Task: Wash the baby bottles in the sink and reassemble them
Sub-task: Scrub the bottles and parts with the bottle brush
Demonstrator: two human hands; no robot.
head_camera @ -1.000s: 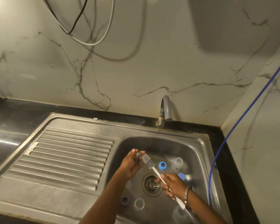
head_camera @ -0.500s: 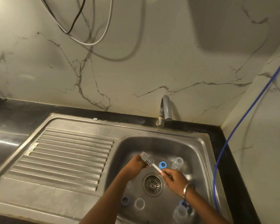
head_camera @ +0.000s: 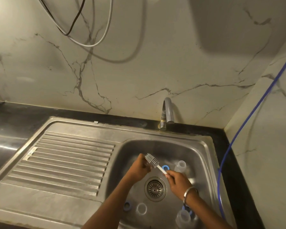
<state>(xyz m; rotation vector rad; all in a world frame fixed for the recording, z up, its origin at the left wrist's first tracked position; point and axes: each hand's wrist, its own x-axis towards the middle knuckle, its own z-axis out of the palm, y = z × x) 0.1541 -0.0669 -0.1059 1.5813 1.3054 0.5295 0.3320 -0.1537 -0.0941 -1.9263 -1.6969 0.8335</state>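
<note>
Over the steel sink basin [head_camera: 203, 156], my left hand [head_camera: 138, 170] curls around a small clear bottle part, mostly hidden by the fingers. My right hand [head_camera: 178, 180] grips the white handle of a bottle brush [head_camera: 152, 160], whose grey bristle head lies against the left fingers. On the basin floor lie a clear bottle [head_camera: 181, 166] beside a blue ring [head_camera: 165, 167], a second blue ring [head_camera: 127, 206], a clear ring-shaped part [head_camera: 141, 208], and another clear bottle [head_camera: 182, 218] by a blue ring at the front right.
The drain strainer [head_camera: 155, 189] sits between my wrists. A grey tap [head_camera: 167, 113] stands behind the basin, with no water visible. A ribbed drainboard [head_camera: 64, 162] lies to the left. A blue hose [head_camera: 238, 133] runs down the right wall, and cables hang at top left.
My right hand has moved up the brush handle, closer to the bristle head, and the handle's tail end no longer shows. My left hand has stayed in about the same place.
</note>
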